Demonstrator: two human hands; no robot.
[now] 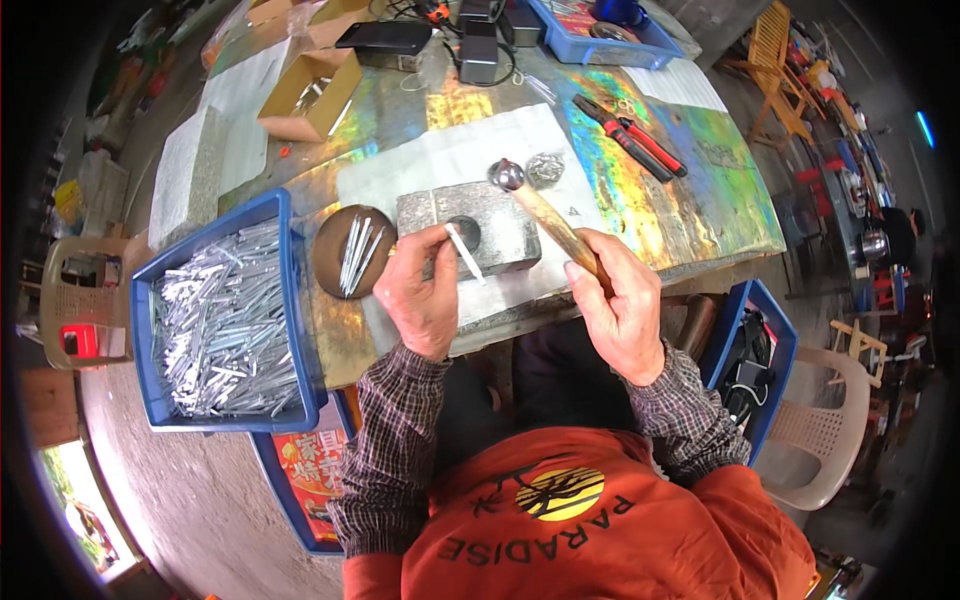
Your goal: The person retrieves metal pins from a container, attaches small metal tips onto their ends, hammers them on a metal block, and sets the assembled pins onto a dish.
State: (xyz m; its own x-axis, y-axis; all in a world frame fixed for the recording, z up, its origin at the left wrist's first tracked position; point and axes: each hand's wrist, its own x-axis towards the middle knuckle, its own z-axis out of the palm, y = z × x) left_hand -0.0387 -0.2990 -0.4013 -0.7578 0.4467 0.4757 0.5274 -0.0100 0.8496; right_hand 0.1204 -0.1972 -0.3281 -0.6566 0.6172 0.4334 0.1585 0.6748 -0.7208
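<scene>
My left hand (420, 300) pinches one end of a thin silvery metal strip (468, 255), which slants over the near side of a grey block (512, 232). A dark round patch shows on the block behind the strip. Closed around a wooden handle, my right hand (625, 305) holds a hammer (548, 218) with its rounded metal head raised above the block's far right. Left of the block, a round brown dish (327, 245) carries several similar strips (361, 252). White sheeting (385, 180) lies under the block.
A blue tray (291, 270) heaped with metal strips stands at the left edge. Red-handled pliers (640, 145) lie at the right. Farther back are an open cardboard box (345, 85), a black tablet-like slab (385, 37) and another blue tray (610, 58). A crumpled clear bundle (545, 169) sits near the hammer head.
</scene>
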